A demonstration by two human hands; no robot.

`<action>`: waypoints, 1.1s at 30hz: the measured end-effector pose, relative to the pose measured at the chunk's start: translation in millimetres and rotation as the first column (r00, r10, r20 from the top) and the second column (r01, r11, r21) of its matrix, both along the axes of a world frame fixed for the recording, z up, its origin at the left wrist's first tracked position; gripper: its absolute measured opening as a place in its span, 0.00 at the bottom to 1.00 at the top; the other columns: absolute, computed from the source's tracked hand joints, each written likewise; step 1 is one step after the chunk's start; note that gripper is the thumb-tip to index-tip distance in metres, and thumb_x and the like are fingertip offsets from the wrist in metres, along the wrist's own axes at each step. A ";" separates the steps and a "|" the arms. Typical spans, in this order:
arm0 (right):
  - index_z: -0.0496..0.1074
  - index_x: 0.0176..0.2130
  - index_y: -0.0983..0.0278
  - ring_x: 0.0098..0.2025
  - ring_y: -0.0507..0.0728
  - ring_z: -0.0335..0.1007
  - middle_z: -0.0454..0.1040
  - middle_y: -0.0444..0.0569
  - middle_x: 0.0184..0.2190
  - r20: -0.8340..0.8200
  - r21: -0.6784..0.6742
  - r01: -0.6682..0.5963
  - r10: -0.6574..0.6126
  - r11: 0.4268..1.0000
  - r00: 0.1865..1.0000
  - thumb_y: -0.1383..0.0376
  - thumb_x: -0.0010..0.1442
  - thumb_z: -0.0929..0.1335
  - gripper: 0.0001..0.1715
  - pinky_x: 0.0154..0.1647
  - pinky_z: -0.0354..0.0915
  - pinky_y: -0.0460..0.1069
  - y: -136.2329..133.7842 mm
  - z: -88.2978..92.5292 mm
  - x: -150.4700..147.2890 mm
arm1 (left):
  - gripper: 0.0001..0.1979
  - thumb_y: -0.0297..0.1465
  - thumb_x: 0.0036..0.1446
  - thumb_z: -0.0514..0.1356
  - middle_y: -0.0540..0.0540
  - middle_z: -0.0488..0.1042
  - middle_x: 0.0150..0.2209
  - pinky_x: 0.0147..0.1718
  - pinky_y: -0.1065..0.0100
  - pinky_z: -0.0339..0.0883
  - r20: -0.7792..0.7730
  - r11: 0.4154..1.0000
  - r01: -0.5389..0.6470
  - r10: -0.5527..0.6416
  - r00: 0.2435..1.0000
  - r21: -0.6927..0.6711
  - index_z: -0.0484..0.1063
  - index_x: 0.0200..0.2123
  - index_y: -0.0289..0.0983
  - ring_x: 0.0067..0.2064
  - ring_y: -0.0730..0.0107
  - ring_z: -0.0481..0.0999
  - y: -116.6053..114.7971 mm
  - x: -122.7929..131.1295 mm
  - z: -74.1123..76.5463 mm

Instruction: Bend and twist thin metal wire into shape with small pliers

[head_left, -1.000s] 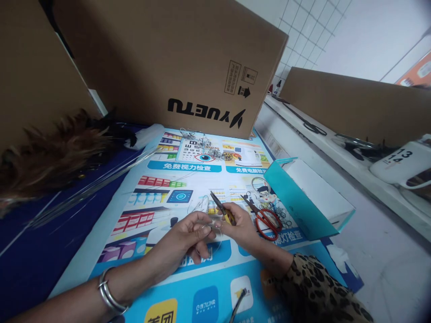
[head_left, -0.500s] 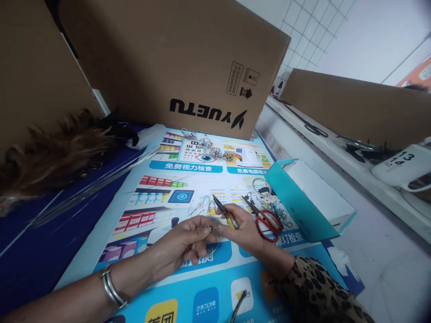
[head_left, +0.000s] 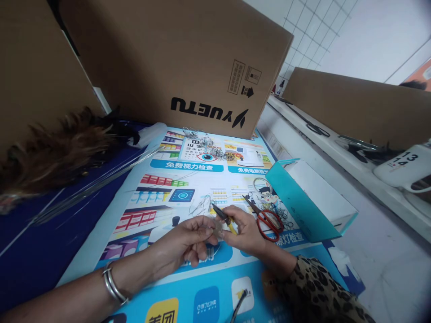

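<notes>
My left hand (head_left: pixel 193 237) is closed in a pinch on a thin wire (head_left: pixel 217 249), whose curved end shows below the fingers. My right hand (head_left: pixel 247 231) grips pliers (head_left: pixel 219 212) with dark pointed jaws and yellow handles. The jaws point up and to the left, away from the pinched wire. The fingertips of both hands meet or nearly meet, and a small blurred piece between them cannot be made out. Right of my right hand lie red-handled scissors (head_left: pixel 269 223), beside a heap of small wire loops (head_left: pixel 284 213). Thin wire pieces (head_left: pixel 204 204) lie beyond the hands.
An open teal box (head_left: pixel 303 206) stands at the right. A large cardboard box (head_left: pixel 161 58) rises at the back, with tangled wire bits (head_left: pixel 210 148) before it. Long wires (head_left: pixel 101 181) and brown feathers (head_left: pixel 54 152) lie left. A white mug (head_left: pixel 404 166) stands on the right ledge.
The pliers have tilted further left, with their jaws slightly lower. My right hand has turned a little, and both hands stay close together. The view has shifted slightly.
</notes>
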State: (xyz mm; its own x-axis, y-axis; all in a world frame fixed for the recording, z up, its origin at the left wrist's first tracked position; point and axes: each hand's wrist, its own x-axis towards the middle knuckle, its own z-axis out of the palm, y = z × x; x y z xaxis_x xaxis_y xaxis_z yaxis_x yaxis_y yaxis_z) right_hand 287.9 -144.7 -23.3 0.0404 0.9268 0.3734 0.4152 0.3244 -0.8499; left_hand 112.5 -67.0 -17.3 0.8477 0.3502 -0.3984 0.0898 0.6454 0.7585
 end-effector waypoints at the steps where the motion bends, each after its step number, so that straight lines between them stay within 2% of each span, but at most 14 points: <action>1: 0.67 0.44 0.61 0.35 0.53 0.64 0.69 0.47 0.35 0.010 0.018 -0.008 0.007 1.000 1.000 0.69 0.46 0.69 0.23 0.37 0.64 0.49 0.3 0.4 -0.2 | 0.12 0.34 0.52 0.62 0.48 0.74 0.31 0.12 0.81 0.60 0.002 1.000 0.007 -0.007 1.000 0.001 0.66 0.38 0.36 0.18 0.82 0.68 0.0 -0.2 0.3; 7: 0.69 0.40 0.63 0.30 0.51 0.63 0.68 0.46 0.31 0.056 0.055 -0.009 0.006 0.998 0.998 0.70 0.45 0.68 0.19 0.31 0.63 0.46 1.1 5.8 -4.4 | 0.12 0.34 0.53 0.62 0.49 0.74 0.30 0.11 0.81 0.61 -0.003 1.000 0.026 -0.026 1.000 0.005 0.65 0.39 0.36 0.18 0.81 0.69 0.3 -1.2 0.8; 15: 0.68 0.41 0.63 0.32 0.52 0.68 0.71 0.47 0.31 0.048 -0.013 0.083 -0.083 0.996 0.995 0.69 0.47 0.68 0.18 0.33 0.66 0.47 -0.5 1.5 -4.2 | 0.12 0.34 0.52 0.62 0.47 0.74 0.32 0.13 0.81 0.63 0.048 1.000 0.028 -0.028 0.998 0.014 0.65 0.37 0.36 0.19 0.81 0.69 1.1 1.3 -4.0; 22: 0.67 0.35 0.64 0.28 0.51 0.64 0.68 0.46 0.27 0.197 0.098 0.054 -0.072 0.994 0.978 0.69 0.49 0.65 0.10 0.29 0.64 0.46 0.8 13.2 -4.7 | 0.09 0.34 0.55 0.60 0.47 0.74 0.32 0.14 0.81 0.63 0.040 1.000 0.010 -0.010 0.999 0.004 0.66 0.36 0.35 0.19 0.81 0.69 0.9 0.4 -1.5; 27: 0.67 0.38 0.64 0.29 0.52 0.63 0.68 0.47 0.28 0.251 0.159 -0.009 -0.032 0.987 0.967 0.69 0.49 0.66 0.12 0.29 0.63 0.46 -0.1 12.6 -2.9 | 0.09 0.33 0.54 0.61 0.48 0.73 0.30 0.15 0.80 0.63 0.037 0.998 -0.036 0.034 0.999 0.055 0.66 0.33 0.34 0.21 0.80 0.69 3.7 1.1 1.6; 33: 0.67 0.38 0.64 0.28 0.52 0.63 0.69 0.47 0.28 0.269 0.165 0.009 -0.053 0.986 0.962 0.69 0.50 0.66 0.12 0.30 0.63 0.47 -1.0 7.8 -1.7 | 0.09 0.34 0.54 0.61 0.49 0.72 0.29 0.16 0.78 0.62 0.050 0.990 -0.057 0.051 0.997 0.129 0.66 0.33 0.34 0.21 0.79 0.69 8.2 2.0 1.3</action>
State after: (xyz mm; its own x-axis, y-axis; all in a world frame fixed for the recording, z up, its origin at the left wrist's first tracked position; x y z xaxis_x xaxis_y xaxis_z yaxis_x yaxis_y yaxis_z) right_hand 286.2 -145.7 -15.5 -0.0556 0.8535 0.5181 0.6350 0.4306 -0.6413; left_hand 114.6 -58.8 -16.0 0.8426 0.4425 -0.3070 0.0198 0.5441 0.8388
